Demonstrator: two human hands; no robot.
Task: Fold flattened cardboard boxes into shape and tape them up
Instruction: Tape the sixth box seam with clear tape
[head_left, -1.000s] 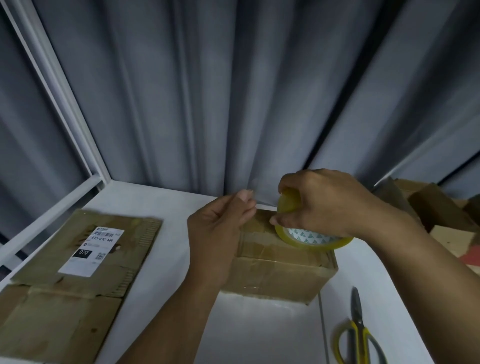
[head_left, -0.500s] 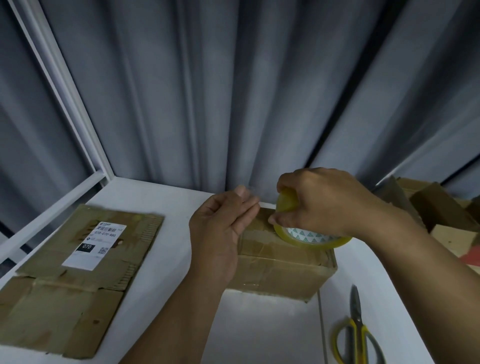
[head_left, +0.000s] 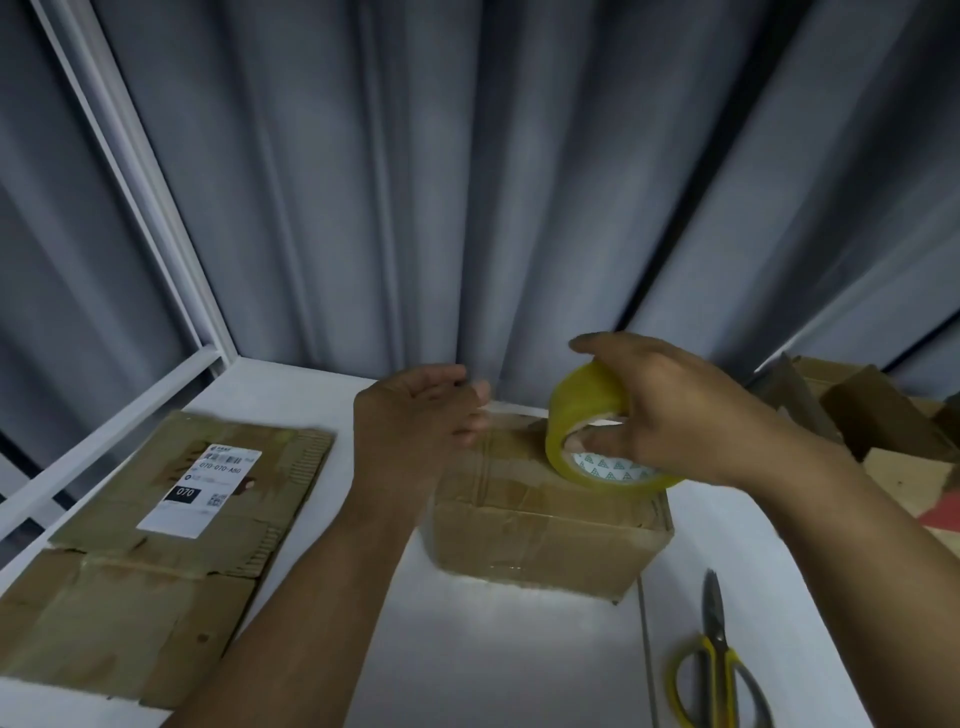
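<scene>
Two hands hover over the box (head_left: 545, 535) in the taping step: right hand (head_left: 675, 415) grips the roll (head_left: 582, 410), left hand (head_left: 410, 421) beside it (too blurred to tell its grip); next, probably, draw the roll flat across the box.

One roll of tape (head_left: 576, 415) in the right hand (head_left: 670, 410), one folded cardboard box (head_left: 545, 535) beneath it. Left of the left hand (head_left: 415, 415), one flattened cardboard box (head_left: 156, 545). One pair of scissors (head_left: 714, 675) below the right hand.

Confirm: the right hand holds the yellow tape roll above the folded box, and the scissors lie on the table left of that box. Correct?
One slip: the head view shows the scissors lying right of the box, not left. The right hand does hold the tape roll above it.
</scene>
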